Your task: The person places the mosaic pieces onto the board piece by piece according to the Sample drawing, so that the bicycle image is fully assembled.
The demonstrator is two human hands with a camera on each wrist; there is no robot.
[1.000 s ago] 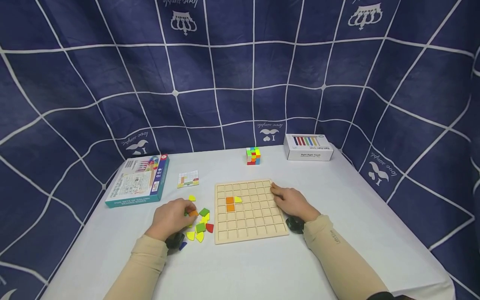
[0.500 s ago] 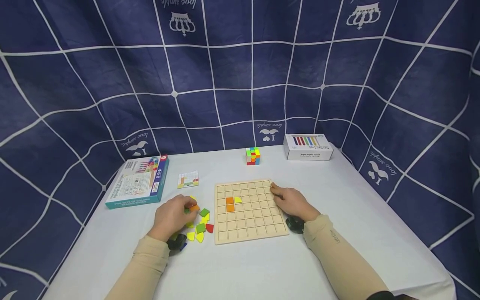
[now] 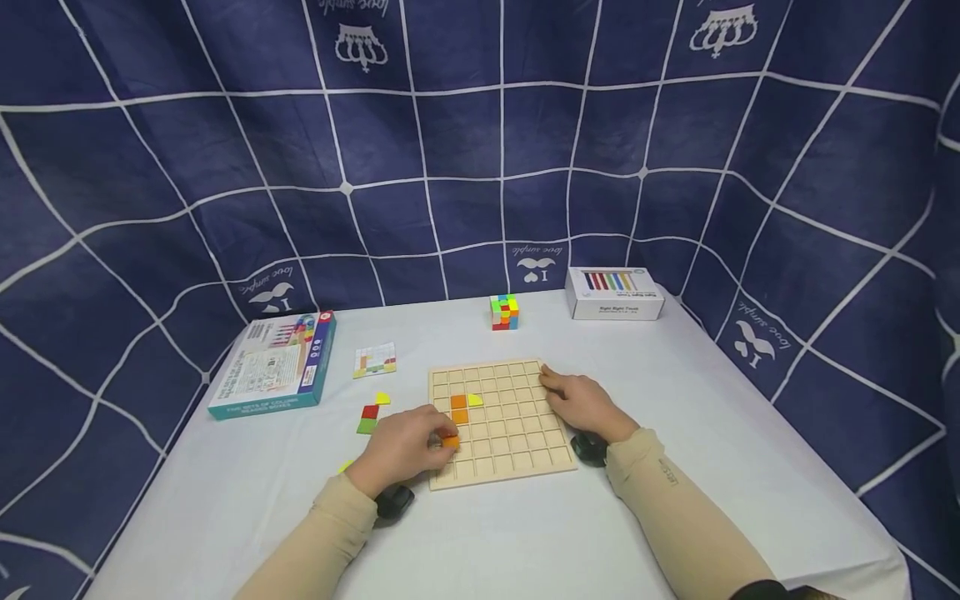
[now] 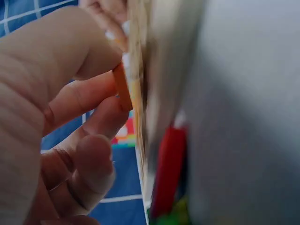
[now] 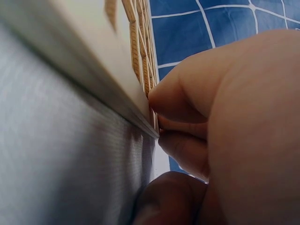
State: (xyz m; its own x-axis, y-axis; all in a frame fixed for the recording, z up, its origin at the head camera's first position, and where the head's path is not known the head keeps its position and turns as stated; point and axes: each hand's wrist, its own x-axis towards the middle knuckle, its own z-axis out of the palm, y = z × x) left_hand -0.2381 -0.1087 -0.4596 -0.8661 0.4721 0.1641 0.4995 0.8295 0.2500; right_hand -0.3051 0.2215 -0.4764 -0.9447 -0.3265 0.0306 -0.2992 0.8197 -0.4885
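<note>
Pinched between the thumb and fingers of my left hand (image 3: pixel 405 440) is an orange square tile (image 4: pixel 122 88), held close over the left side of a wooden grid board (image 3: pixel 517 437). Two more orange tiles (image 3: pixel 459 408) lie in the grid, one below the other, with a yellow quarter-round tile (image 3: pixel 475 400) beside the upper one. My right hand (image 3: pixel 587 407) grips the board's right edge near its far corner; the right wrist view shows the fingertips at that edge. Left of the board lie a red tile (image 3: pixel 370 412), a green tile (image 3: pixel 367 426) and a yellow piece (image 3: pixel 382 398). My left hand and forearm hide other loose pieces.
A small pattern card (image 3: pixel 375 360) lies behind the loose tiles. Farther left is a flat teal-edged box (image 3: pixel 273 367). A puzzle cube (image 3: pixel 505 313) and a white box (image 3: pixel 617 295) stand at the back, before a blue checked curtain (image 3: pixel 457 133).
My left hand has lifted the orange tile from the loose pieces and carried it right to over the board. The right hand has stayed at the board's edge.
</note>
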